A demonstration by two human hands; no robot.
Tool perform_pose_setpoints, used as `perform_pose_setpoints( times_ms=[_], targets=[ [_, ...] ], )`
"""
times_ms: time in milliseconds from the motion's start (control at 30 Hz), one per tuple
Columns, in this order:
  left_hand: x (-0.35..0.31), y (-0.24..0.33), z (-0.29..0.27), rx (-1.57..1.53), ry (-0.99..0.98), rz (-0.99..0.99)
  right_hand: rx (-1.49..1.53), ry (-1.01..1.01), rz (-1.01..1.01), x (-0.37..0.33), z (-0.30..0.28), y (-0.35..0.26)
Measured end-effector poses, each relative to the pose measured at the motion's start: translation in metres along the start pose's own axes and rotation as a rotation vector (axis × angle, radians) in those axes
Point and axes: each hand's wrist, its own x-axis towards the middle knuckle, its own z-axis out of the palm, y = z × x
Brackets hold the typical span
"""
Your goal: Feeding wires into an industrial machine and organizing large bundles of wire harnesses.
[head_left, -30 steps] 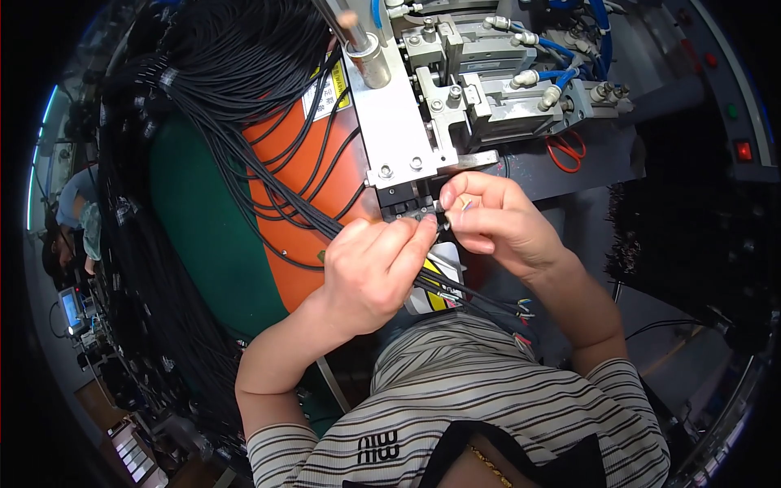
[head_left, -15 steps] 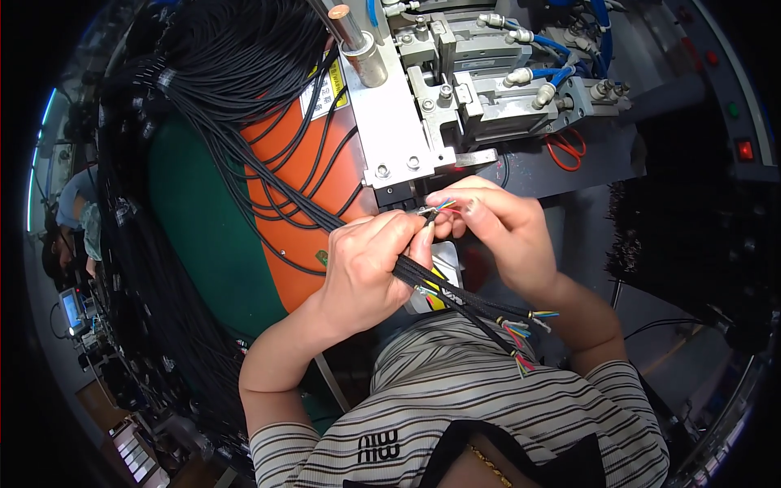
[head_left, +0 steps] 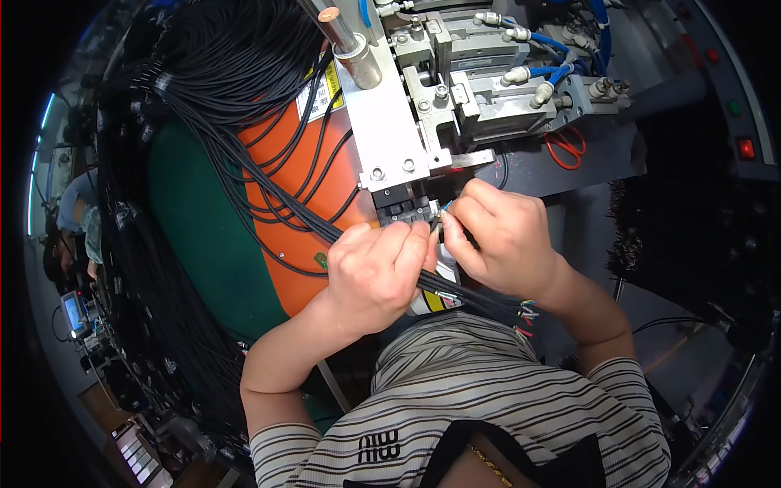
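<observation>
My left hand (head_left: 370,268) is closed round several black cables (head_left: 476,299), whose stripped ends with coloured wires stick out below it to the right. Just beside it, my right hand (head_left: 504,240) pinches the thin wires (head_left: 447,206) of one cable end; a blue one shows at the fingertips. Both hands are close together at the small black fixture block (head_left: 397,213) under the front of the machine's metal plate (head_left: 389,138). A small silvery end piece is at the block's right side; whether it sits in the block I cannot tell.
A thick bundle of black cables (head_left: 236,57) runs over an orange surface (head_left: 297,276) and a green mat (head_left: 203,236) on the left. Pneumatic cylinders (head_left: 504,110) with blue hoses stand behind the plate. A control panel (head_left: 736,122) with lit buttons is at far right.
Both hands have come to the fixture block, which is now in plain sight. My right hand has turned from spread fingers among the coloured wires to a tighter pinch. The cable ends below have shifted upward.
</observation>
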Motion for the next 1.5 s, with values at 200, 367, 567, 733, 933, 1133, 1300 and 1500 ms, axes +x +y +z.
perform_pose_setpoints(
  times_ms=[200, 367, 567, 733, 933, 1133, 1300, 1500],
  targets=[
    [0.000, -0.009, 0.001, -0.096, 0.018, -0.033, -0.075, -0.044, 0.008, 0.000, 0.005, 0.008],
    [-0.002, -0.009, 0.000, -0.134, -0.004, -0.055, -0.024, -0.033, 0.033, -0.001, 0.008, 0.007],
    [-0.001, -0.011, -0.003, -0.165, -0.049, -0.077, -0.002, 0.002, 0.018, 0.000, 0.009, 0.009],
    [-0.003, -0.014, -0.002, -0.263, -0.037, -0.088, -0.007, 0.002, 0.018, -0.004, 0.010, 0.005],
    [0.002, -0.008, -0.007, -0.266, -0.106, -0.184, -0.005, 0.004, 0.023, -0.001, 0.009, 0.008],
    [0.002, -0.013, -0.008, -0.216, -0.145, -0.048, -0.093, -0.020, -0.011, 0.001, 0.008, 0.006],
    [0.009, -0.007, -0.011, -0.096, -0.176, 0.010, -0.158, -0.039, -0.044, 0.007, 0.003, 0.003],
    [0.015, -0.008, -0.011, -0.022, -0.219, 0.036, -0.183, -0.138, -0.039, 0.012, -0.001, 0.010]
  ],
)
